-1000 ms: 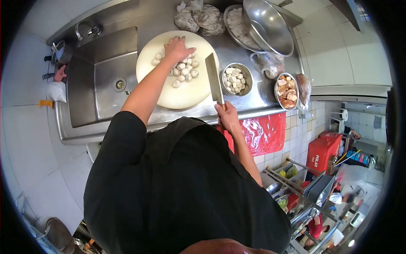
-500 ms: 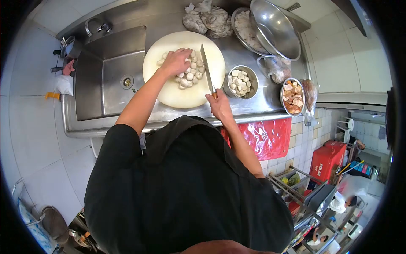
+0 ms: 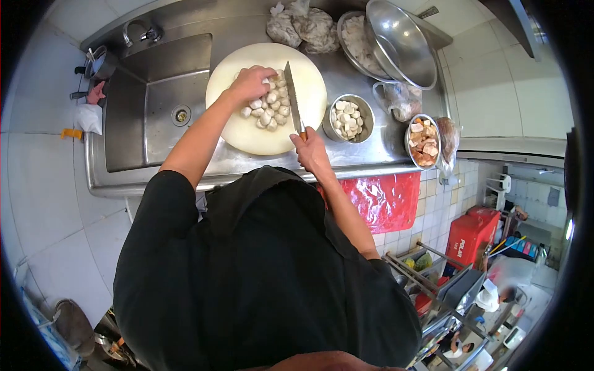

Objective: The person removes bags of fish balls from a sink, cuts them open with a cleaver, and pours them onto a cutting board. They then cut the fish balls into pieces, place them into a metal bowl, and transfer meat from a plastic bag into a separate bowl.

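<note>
Pale round mushrooms lie in a pile on a round white cutting board. My left hand rests over the upper left of the pile, its fingers spread across the mushrooms and pointing towards the blade; the fingertips are partly hidden. In my right hand, a large kitchen knife is gripped by its wooden handle. The blade points away from me along the right edge of the pile. Just right of the board, a steel bowl contains white cut pieces.
A deep sink is on the left. Behind the board sit plastic bags and large steel bowls. A smaller bowl of orange-brown chunks stands at the right end. Below the counter edge is a red sheet. People are far off, lower right.
The knife has shifted slightly left against the pile, with my right hand following. My left hand has moved a little left and up. The whole view has shifted slightly.
</note>
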### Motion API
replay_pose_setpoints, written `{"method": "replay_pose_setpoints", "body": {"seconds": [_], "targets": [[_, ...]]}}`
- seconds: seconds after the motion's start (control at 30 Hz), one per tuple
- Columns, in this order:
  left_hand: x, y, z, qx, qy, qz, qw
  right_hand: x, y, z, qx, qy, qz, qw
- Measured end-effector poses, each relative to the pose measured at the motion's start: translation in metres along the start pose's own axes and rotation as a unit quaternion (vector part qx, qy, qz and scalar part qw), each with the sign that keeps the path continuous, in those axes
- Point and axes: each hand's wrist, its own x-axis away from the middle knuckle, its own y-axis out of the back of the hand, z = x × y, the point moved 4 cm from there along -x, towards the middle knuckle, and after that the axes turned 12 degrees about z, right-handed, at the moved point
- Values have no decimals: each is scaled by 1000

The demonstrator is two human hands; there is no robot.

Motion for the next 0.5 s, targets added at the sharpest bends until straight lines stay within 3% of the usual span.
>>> {"method": "replay_pose_setpoints", "body": {"seconds": [0.13, 0.23, 0.37, 0.5], "targets": [[1, -3, 4, -31, -26, -31, 999, -1, 0, 2, 14, 3, -4, 1000], [8, -5, -12, -125, 30, -58, 990, -5, 0, -2, 11, 13, -1, 1000], [32, -17, -36, -159, -22, -32, 986, -9, 1, -1, 14, 3, 6, 1000], [30, -26, -2, -105, -72, -66, 990, -5, 2, 9, -20, -19, 20, 999]]}}
